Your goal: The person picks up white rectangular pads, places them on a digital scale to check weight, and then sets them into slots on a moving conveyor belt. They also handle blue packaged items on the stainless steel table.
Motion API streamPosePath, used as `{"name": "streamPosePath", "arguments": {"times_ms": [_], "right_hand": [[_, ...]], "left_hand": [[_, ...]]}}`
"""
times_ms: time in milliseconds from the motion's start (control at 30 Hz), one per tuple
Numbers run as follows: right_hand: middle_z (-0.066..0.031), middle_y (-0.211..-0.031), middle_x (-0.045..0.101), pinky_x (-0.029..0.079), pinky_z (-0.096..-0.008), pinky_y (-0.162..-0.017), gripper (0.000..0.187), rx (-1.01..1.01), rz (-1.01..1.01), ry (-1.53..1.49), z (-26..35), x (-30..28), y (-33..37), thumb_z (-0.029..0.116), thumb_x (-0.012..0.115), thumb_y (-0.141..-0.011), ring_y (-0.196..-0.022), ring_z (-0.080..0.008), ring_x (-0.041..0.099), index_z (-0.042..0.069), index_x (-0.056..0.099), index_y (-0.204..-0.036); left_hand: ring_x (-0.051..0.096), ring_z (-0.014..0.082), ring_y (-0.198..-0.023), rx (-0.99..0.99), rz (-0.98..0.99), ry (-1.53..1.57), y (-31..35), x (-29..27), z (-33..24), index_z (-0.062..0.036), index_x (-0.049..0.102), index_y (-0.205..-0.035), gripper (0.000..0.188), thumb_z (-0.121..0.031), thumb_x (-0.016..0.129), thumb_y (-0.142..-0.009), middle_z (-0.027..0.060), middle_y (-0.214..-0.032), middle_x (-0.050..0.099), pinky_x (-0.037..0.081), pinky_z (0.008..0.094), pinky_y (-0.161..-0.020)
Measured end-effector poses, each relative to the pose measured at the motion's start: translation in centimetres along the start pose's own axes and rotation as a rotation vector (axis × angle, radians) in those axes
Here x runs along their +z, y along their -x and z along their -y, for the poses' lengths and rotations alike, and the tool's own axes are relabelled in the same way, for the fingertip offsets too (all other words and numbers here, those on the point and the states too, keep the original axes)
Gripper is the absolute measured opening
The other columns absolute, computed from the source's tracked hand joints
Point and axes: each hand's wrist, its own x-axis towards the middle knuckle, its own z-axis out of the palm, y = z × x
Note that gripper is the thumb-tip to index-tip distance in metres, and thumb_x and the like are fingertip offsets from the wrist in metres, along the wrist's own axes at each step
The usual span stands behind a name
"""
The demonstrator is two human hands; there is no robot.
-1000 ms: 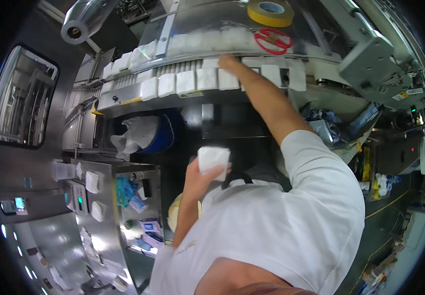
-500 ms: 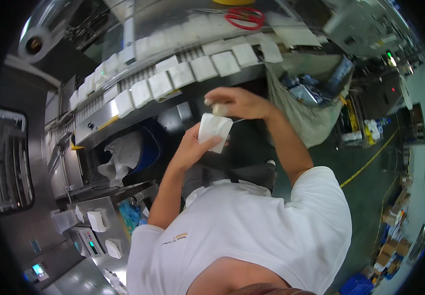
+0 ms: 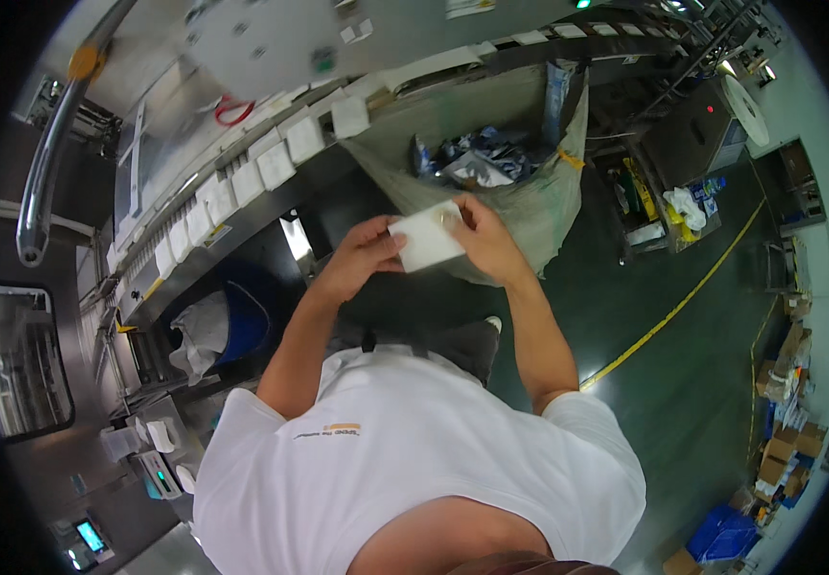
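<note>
Left hand (image 3: 362, 257) grips a white pad (image 3: 426, 241) opposite the right hand (image 3: 487, 240).

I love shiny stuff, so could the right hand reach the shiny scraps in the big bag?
Probably yes: the big bag gapes open just past the right hand, with nothing seen covering the shiny scraps. But that hand is busy holding the white pad.

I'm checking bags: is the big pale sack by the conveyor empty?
Not empty: crumpled silver and blue packaging lies inside the open sack; its depth is hidden.
</note>
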Motion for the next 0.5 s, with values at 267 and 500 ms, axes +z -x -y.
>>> {"name": "streamPosePath", "arguments": {"times_ms": [267,500], "right_hand": [[-0.0058,-0.093,0.068,0.05,-0.0304,-0.077,0.021,0.018,0.132,0.239,3.8,-9.5,-2.3,0.019,0.068,-0.099,-0.084,-0.0123,0.061,0.0,0.065,-0.11],[-0.0088,-0.096,0.072,0.055,-0.0337,-0.073,0.03,0.005,0.003,0.499,4.1,-27.3,-14.6,0.02,0.061,-0.099,-0.082,-0.0172,0.068,0.001,0.068,-0.122]], "left_hand": [[0.067,0.0168,-0.104,-0.029,-0.162,0.064,-6.0,8.2,-1.2,-0.0004,0.059,-0.13,0.039,-0.023,0.069,-0.1,0.0067,-0.113,0.068,0.056,0.0341,-0.091],[0.069,0.0168,-0.1,0.015,-0.222,0.159,-12.7,10.2,1.2,-0.002,0.06,-0.126,0.035,-0.019,0.071,-0.098,0.007,-0.111,0.07,0.057,0.0339,-0.086]]}}
